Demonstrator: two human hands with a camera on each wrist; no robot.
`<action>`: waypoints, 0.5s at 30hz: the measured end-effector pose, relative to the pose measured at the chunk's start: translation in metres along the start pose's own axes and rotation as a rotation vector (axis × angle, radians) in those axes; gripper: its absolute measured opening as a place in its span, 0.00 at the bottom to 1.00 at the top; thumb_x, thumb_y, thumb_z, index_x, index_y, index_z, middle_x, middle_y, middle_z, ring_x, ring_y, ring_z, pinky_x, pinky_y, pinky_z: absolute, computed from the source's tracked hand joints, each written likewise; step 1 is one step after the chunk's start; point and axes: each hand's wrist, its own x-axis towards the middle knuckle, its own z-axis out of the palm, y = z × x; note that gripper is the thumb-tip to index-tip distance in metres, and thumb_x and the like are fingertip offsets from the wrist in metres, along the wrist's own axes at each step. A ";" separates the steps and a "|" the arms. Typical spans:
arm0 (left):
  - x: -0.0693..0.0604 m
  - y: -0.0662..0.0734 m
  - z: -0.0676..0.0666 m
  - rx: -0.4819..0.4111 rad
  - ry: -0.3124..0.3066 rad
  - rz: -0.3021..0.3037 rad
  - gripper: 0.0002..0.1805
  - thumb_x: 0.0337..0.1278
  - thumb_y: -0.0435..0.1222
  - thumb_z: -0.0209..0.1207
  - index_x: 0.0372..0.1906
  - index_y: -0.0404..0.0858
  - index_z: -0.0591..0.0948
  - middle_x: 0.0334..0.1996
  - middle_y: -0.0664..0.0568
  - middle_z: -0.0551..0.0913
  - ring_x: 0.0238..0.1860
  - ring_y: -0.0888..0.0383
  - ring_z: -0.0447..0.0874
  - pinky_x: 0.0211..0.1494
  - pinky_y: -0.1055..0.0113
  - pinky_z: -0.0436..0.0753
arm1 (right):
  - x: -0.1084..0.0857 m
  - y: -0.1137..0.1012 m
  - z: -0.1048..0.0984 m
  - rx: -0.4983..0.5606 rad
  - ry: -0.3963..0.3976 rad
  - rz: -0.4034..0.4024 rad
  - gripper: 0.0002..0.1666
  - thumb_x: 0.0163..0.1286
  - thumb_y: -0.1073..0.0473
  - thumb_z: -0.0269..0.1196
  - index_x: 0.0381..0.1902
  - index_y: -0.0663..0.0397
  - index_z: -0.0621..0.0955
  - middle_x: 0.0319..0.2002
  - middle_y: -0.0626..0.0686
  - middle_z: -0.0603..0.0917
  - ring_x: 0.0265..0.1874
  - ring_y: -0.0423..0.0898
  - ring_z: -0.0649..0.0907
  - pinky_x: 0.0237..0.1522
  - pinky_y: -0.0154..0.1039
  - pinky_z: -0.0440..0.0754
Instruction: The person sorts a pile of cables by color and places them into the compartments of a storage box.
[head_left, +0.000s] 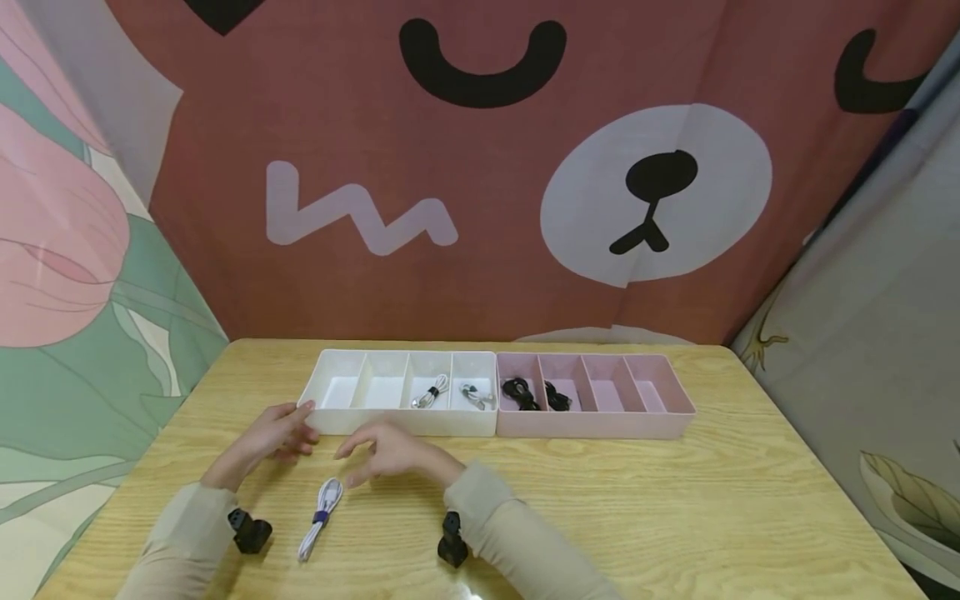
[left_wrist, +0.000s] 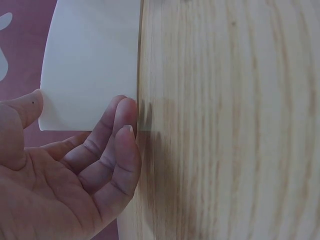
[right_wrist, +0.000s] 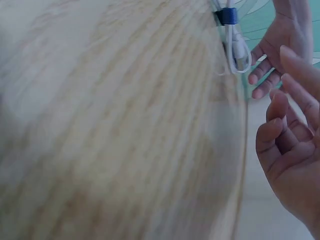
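A bundled white cable (head_left: 321,518) with a dark blue strap lies on the table, apart from both hands. My left hand (head_left: 273,432) is at the left end of the white divided box (head_left: 405,423). In the left wrist view, its thumb touches the box's upper corner and its bent fingers rest by the lower part of the wall. Over the table in front of this box, my right hand (head_left: 393,454) holds nothing, its fingers loosely bent and spread. The right wrist view has the cable's looped end (right_wrist: 240,52) near both hands.
A pink divided box (head_left: 592,426) adjoins the white one on its right. Two white compartments hold a light bundled cable (head_left: 431,392) each; two pink ones hold black cables (head_left: 519,392). Behind the wooden table (head_left: 675,517) hangs a printed cloth (head_left: 480,292).
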 end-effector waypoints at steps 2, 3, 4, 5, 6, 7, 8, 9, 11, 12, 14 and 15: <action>0.001 0.000 0.000 -0.002 0.000 0.001 0.36 0.65 0.57 0.39 0.52 0.24 0.64 0.30 0.49 0.82 0.28 0.56 0.80 0.29 0.60 0.78 | 0.001 0.002 0.002 -0.036 -0.029 -0.008 0.23 0.50 0.63 0.71 0.46 0.55 0.81 0.43 0.41 0.80 0.11 0.38 0.73 0.19 0.29 0.74; 0.001 0.000 0.000 -0.003 -0.001 0.000 0.36 0.65 0.57 0.39 0.52 0.23 0.64 0.30 0.49 0.82 0.28 0.56 0.80 0.30 0.60 0.78 | 0.001 0.002 0.003 -0.065 -0.043 -0.020 0.23 0.50 0.62 0.71 0.47 0.55 0.81 0.44 0.42 0.79 0.13 0.36 0.73 0.21 0.27 0.74; 0.001 0.000 0.000 -0.005 -0.003 0.002 0.36 0.65 0.57 0.39 0.52 0.23 0.64 0.30 0.49 0.82 0.28 0.56 0.80 0.29 0.60 0.78 | 0.001 0.003 0.004 -0.093 -0.053 -0.030 0.24 0.49 0.61 0.71 0.47 0.54 0.81 0.45 0.41 0.79 0.16 0.35 0.73 0.24 0.26 0.73; 0.001 0.000 0.000 -0.005 -0.004 0.002 0.36 0.65 0.57 0.39 0.52 0.23 0.64 0.30 0.49 0.82 0.28 0.57 0.80 0.29 0.60 0.78 | 0.002 0.004 0.005 -0.114 -0.059 -0.038 0.25 0.49 0.60 0.72 0.48 0.53 0.81 0.46 0.41 0.79 0.18 0.34 0.73 0.27 0.25 0.73; 0.002 0.000 0.000 -0.006 -0.005 0.002 0.36 0.64 0.57 0.39 0.53 0.23 0.64 0.30 0.49 0.82 0.28 0.57 0.80 0.29 0.60 0.78 | 0.002 0.004 0.006 -0.129 -0.066 -0.042 0.26 0.49 0.59 0.72 0.48 0.52 0.80 0.47 0.41 0.79 0.19 0.33 0.73 0.29 0.24 0.73; 0.002 0.000 0.000 -0.005 -0.007 0.003 0.36 0.65 0.57 0.39 0.53 0.23 0.63 0.30 0.49 0.82 0.28 0.57 0.80 0.30 0.60 0.78 | 0.002 0.005 0.006 -0.120 -0.075 -0.038 0.26 0.48 0.60 0.72 0.49 0.52 0.80 0.48 0.42 0.79 0.20 0.33 0.73 0.31 0.24 0.73; 0.002 0.001 0.000 -0.005 -0.008 0.004 0.36 0.65 0.56 0.39 0.53 0.23 0.63 0.30 0.49 0.82 0.28 0.57 0.80 0.30 0.60 0.78 | 0.002 0.005 0.007 -0.117 -0.083 -0.038 0.27 0.48 0.60 0.72 0.49 0.53 0.80 0.48 0.42 0.79 0.20 0.33 0.73 0.31 0.24 0.73; 0.002 0.001 0.000 -0.003 -0.010 0.004 0.36 0.65 0.56 0.39 0.53 0.23 0.63 0.30 0.49 0.82 0.28 0.57 0.80 0.30 0.60 0.78 | 0.003 0.005 0.008 -0.105 -0.090 -0.034 0.28 0.48 0.61 0.72 0.49 0.53 0.80 0.49 0.43 0.79 0.20 0.33 0.74 0.32 0.24 0.73; 0.001 0.001 0.000 -0.002 -0.008 0.002 0.36 0.65 0.56 0.39 0.53 0.23 0.63 0.30 0.49 0.82 0.28 0.57 0.80 0.30 0.61 0.78 | 0.003 0.005 0.010 -0.062 -0.109 -0.019 0.29 0.47 0.62 0.72 0.50 0.54 0.79 0.49 0.43 0.79 0.15 0.33 0.71 0.27 0.25 0.73; 0.001 0.001 0.000 -0.004 -0.007 0.000 0.36 0.65 0.56 0.39 0.53 0.23 0.63 0.30 0.49 0.82 0.28 0.57 0.80 0.30 0.61 0.78 | 0.004 0.005 0.010 -0.056 -0.119 -0.019 0.29 0.47 0.63 0.72 0.51 0.54 0.79 0.48 0.43 0.78 0.13 0.33 0.70 0.25 0.25 0.73; 0.000 0.001 0.000 -0.003 -0.009 0.003 0.35 0.66 0.55 0.39 0.53 0.23 0.64 0.30 0.49 0.82 0.28 0.57 0.80 0.30 0.60 0.78 | 0.006 0.006 0.011 -0.082 -0.142 -0.051 0.30 0.48 0.63 0.72 0.52 0.55 0.79 0.49 0.44 0.79 0.17 0.31 0.72 0.29 0.24 0.73; -0.001 0.002 0.000 -0.002 -0.011 0.006 0.35 0.66 0.55 0.39 0.53 0.23 0.64 0.30 0.48 0.82 0.28 0.57 0.80 0.30 0.60 0.78 | 0.006 0.007 0.012 -0.099 -0.151 -0.070 0.30 0.48 0.63 0.72 0.52 0.55 0.78 0.49 0.45 0.79 0.21 0.30 0.74 0.32 0.23 0.73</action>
